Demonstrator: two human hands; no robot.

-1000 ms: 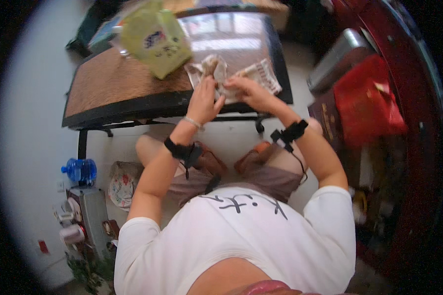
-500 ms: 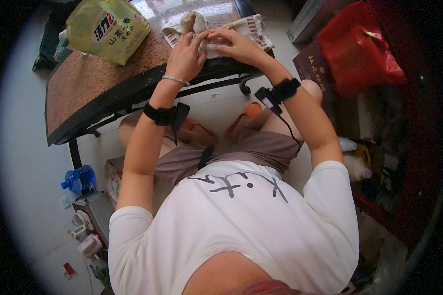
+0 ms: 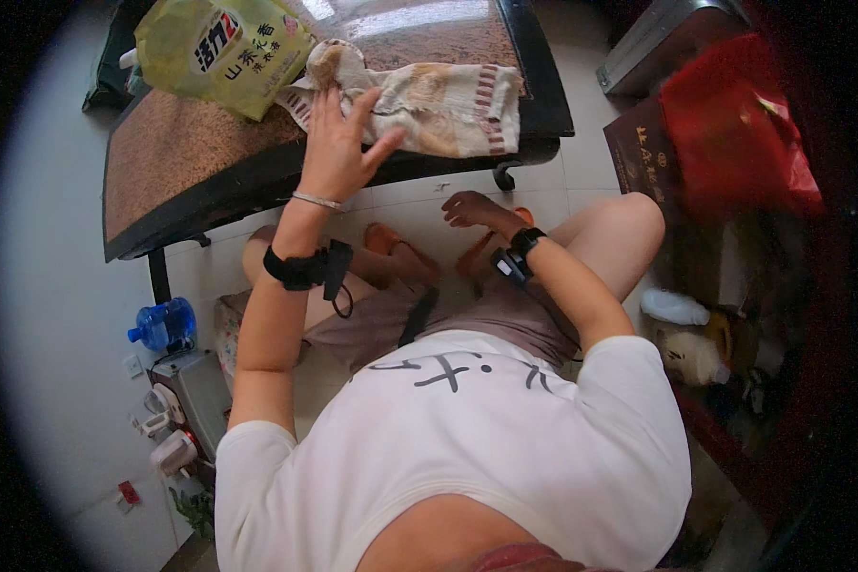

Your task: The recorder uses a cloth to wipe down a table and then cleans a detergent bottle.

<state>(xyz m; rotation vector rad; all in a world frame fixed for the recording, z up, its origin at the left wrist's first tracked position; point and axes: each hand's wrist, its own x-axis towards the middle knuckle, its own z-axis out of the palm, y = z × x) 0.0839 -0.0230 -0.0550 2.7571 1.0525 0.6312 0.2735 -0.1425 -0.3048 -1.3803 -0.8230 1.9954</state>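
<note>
On the table (image 3: 162, 167) lies an off-white knitted piece (image 3: 448, 100), stained brown, with brown stripes at its ends. It looks like work gloves or socks; which I cannot tell. My left hand (image 3: 338, 143) rests on its left part, fingers stretched out and thumb spread. Drawn back below the table edge, over my lap, my right hand (image 3: 486, 212) has loosely bent fingers and nothing visible in them. Just left of the knitted piece, a yellow refill pouch of laundry liquid (image 3: 234, 52) with a white spout lies on the tabletop.
A red bag (image 3: 734, 124) and a dark printed carton (image 3: 639, 148) stand to the right. White bottles (image 3: 677, 307) are on the lower right. A blue water jug (image 3: 165, 324) is at the left. Black straps with cabled devices sit on both wrists.
My right hand has let go of the knitted piece and moved down toward my lap. My left hand has flattened onto the fabric, which now lies more spread out.
</note>
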